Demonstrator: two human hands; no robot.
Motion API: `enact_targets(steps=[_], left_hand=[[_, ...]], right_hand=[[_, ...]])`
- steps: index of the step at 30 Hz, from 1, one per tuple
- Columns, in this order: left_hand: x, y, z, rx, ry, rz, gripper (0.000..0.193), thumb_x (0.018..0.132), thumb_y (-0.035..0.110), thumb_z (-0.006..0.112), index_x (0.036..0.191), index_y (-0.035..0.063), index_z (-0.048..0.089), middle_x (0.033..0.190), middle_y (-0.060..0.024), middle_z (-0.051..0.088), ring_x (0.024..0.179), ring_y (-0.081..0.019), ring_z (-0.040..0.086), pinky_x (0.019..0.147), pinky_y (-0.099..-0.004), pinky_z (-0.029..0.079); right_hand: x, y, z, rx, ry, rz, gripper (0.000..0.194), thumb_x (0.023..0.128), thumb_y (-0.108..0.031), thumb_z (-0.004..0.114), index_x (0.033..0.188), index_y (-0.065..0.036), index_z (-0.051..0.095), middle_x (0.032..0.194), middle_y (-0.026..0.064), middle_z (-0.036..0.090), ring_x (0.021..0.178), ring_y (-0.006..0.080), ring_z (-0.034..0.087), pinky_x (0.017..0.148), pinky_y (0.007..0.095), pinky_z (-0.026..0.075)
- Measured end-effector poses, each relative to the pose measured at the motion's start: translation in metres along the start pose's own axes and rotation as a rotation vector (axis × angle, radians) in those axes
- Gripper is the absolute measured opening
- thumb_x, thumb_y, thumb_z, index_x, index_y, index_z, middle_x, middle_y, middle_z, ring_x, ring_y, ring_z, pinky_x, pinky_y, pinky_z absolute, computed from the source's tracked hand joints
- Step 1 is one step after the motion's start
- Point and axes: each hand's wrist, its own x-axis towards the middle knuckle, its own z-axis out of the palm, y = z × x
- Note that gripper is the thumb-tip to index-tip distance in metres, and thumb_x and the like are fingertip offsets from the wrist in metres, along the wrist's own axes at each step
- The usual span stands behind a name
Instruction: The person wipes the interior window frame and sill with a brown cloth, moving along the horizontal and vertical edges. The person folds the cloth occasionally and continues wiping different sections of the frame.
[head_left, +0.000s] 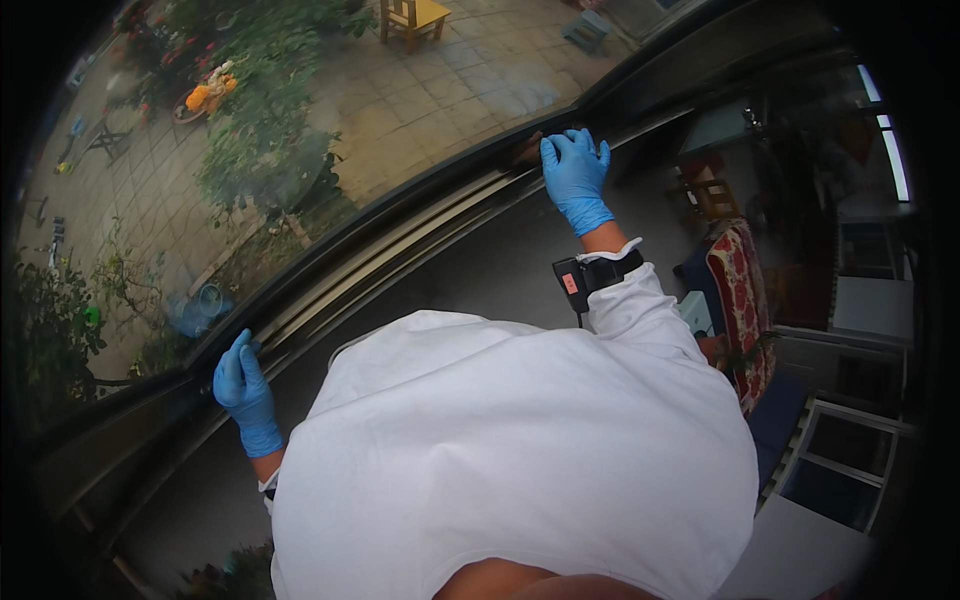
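A window (360, 214) with a dark frame runs diagonally before me, its metal sill track (390, 244) along the near side. My left hand (244, 386), in a blue disposable glove, is at the lower left end of the frame, its fingers bent and together at the edge. My right hand (576, 169), gloved the same way, has its curled fingertips at the frame near the upper end of the track. Whether either hand grips the frame is not plain. A black device (574, 283) is strapped to my right wrist over a white sleeve.
Beyond the glass lie a paved yard (390, 127), leafy bushes (277, 135), a yellow wooden chair (416, 16) and a grey-blue stool (586, 30). Indoors at right are a red patterned cloth (739, 300), a wooden chair (712, 196) and a white-framed piece (844, 450).
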Motion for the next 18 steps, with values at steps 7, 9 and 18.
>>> enact_targets(steps=[7, 9, 18], left_hand=[[0.001, 0.002, 0.004, -0.014, 0.042, 0.015, 0.018, 0.094, 0.011, 0.057, 0.105, 0.0020, 0.068, 0.086, -0.0099, 0.069, 0.073, -0.0185, 0.066, 0.064, -0.0288, 0.050], [0.002, 0.001, 0.003, -0.004, 0.040, 0.000, 0.018, 0.094, 0.011, 0.057, 0.104, 0.0021, 0.068, 0.086, -0.0100, 0.069, 0.072, -0.0185, 0.066, 0.064, -0.0289, 0.050], [0.002, -0.001, 0.007, -0.004, 0.054, 0.008, 0.016, 0.093, 0.011, 0.058, 0.102, 0.0030, 0.069, 0.083, -0.0097, 0.069, 0.068, -0.0184, 0.064, 0.061, -0.0288, 0.049]], right_hand=[[0.029, 0.019, -0.010, -0.096, -0.133, 0.110, 0.030, 0.080, -0.044, 0.063, 0.091, -0.018, 0.069, 0.114, 0.0124, 0.059, 0.104, 0.0339, 0.054, 0.086, 0.0467, 0.046], [0.037, 0.021, -0.016, -0.071, -0.273, 0.168, 0.032, 0.080, -0.046, 0.062, 0.094, -0.017, 0.068, 0.114, 0.0116, 0.060, 0.106, 0.0344, 0.055, 0.086, 0.0448, 0.047], [0.037, 0.025, -0.014, -0.110, -0.227, 0.140, 0.049, 0.074, -0.055, 0.064, 0.097, -0.012, 0.066, 0.104, 0.0132, 0.065, 0.099, 0.0328, 0.059, 0.084, 0.0433, 0.049]])
